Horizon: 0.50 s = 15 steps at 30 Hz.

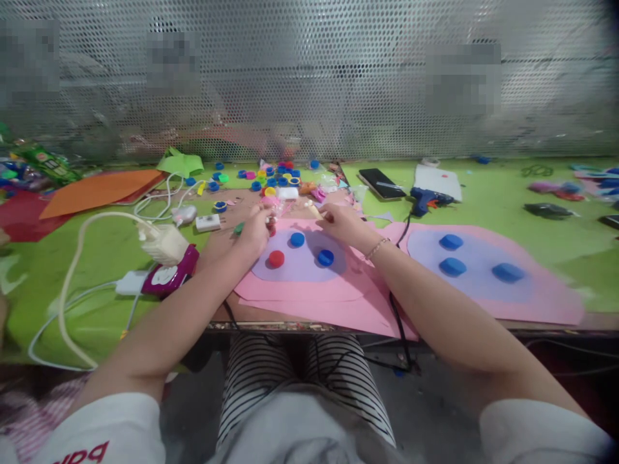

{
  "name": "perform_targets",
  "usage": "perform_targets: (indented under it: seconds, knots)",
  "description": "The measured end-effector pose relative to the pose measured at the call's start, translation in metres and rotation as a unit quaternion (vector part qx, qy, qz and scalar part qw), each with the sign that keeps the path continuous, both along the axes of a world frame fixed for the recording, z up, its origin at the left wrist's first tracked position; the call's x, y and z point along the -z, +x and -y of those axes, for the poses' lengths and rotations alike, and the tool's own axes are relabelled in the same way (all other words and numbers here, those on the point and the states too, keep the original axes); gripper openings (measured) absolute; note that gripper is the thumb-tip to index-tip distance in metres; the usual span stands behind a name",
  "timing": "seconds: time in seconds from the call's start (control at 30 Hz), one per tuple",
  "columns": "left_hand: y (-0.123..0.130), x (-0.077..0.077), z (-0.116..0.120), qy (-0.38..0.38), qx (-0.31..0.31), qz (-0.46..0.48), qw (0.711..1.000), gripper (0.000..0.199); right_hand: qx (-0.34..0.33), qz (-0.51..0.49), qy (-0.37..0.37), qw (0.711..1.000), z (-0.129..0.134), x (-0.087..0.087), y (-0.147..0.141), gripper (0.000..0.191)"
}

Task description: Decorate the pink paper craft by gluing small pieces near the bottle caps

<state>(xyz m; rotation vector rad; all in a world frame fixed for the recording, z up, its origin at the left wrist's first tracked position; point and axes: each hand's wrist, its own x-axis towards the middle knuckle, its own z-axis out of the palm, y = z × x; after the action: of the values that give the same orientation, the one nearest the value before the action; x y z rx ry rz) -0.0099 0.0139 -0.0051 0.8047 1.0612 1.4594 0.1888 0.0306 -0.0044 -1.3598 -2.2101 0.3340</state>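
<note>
Both my hands rest at the far edge of a pink foam sheet [309,290] with a lilac patch [300,261] on it. A red bottle cap [276,258] and two blue caps [297,239] sit on that patch. My left hand [256,229] pinches a small red piece, and a green tip sticks out beside it. My right hand [338,221] has its fingers closed on a small pale thing too blurred to name. A bracelet circles my right wrist.
A second pink sheet [532,296] with three blue caps lies to the right. A blue glue gun [425,200], a phone [382,183], loose coloured caps [271,175], a power strip with white cables [164,270] and orange paper [97,190] lie about. A perforated metal screen stands behind.
</note>
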Motion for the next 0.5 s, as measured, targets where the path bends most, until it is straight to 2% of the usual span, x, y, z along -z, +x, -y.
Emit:
perform_targets:
  seconds: [0.1, 0.17, 0.27, 0.37, 0.5]
  knots:
    - [0.001, -0.004, 0.000, 0.005, -0.079, 0.004, 0.997, 0.016, 0.015, 0.082, 0.000, 0.997, 0.002, 0.000, 0.001, 0.016]
    - [0.001, -0.005, -0.001, 0.030, -0.093, 0.019, 0.995, 0.017, 0.020, 0.120, -0.004, 0.993, 0.005, -0.001, -0.001, 0.018]
    - [0.000, -0.002, -0.004, 0.070, -0.080, 0.035, 0.994, 0.016, 0.012, 0.159, -0.006, 0.987, 0.009, -0.001, -0.003, 0.019]
    - [-0.003, 0.004, -0.008, 0.092, -0.062, 0.007, 0.994, 0.007, 0.007, 0.161, 0.007, 0.987, 0.010, 0.000, -0.004, 0.030]
    - [-0.003, 0.010, -0.005, 0.092, -0.017, -0.096, 0.991, 0.011, -0.042, 0.044, 0.117, 0.991, 0.009, 0.001, -0.005, 0.027]
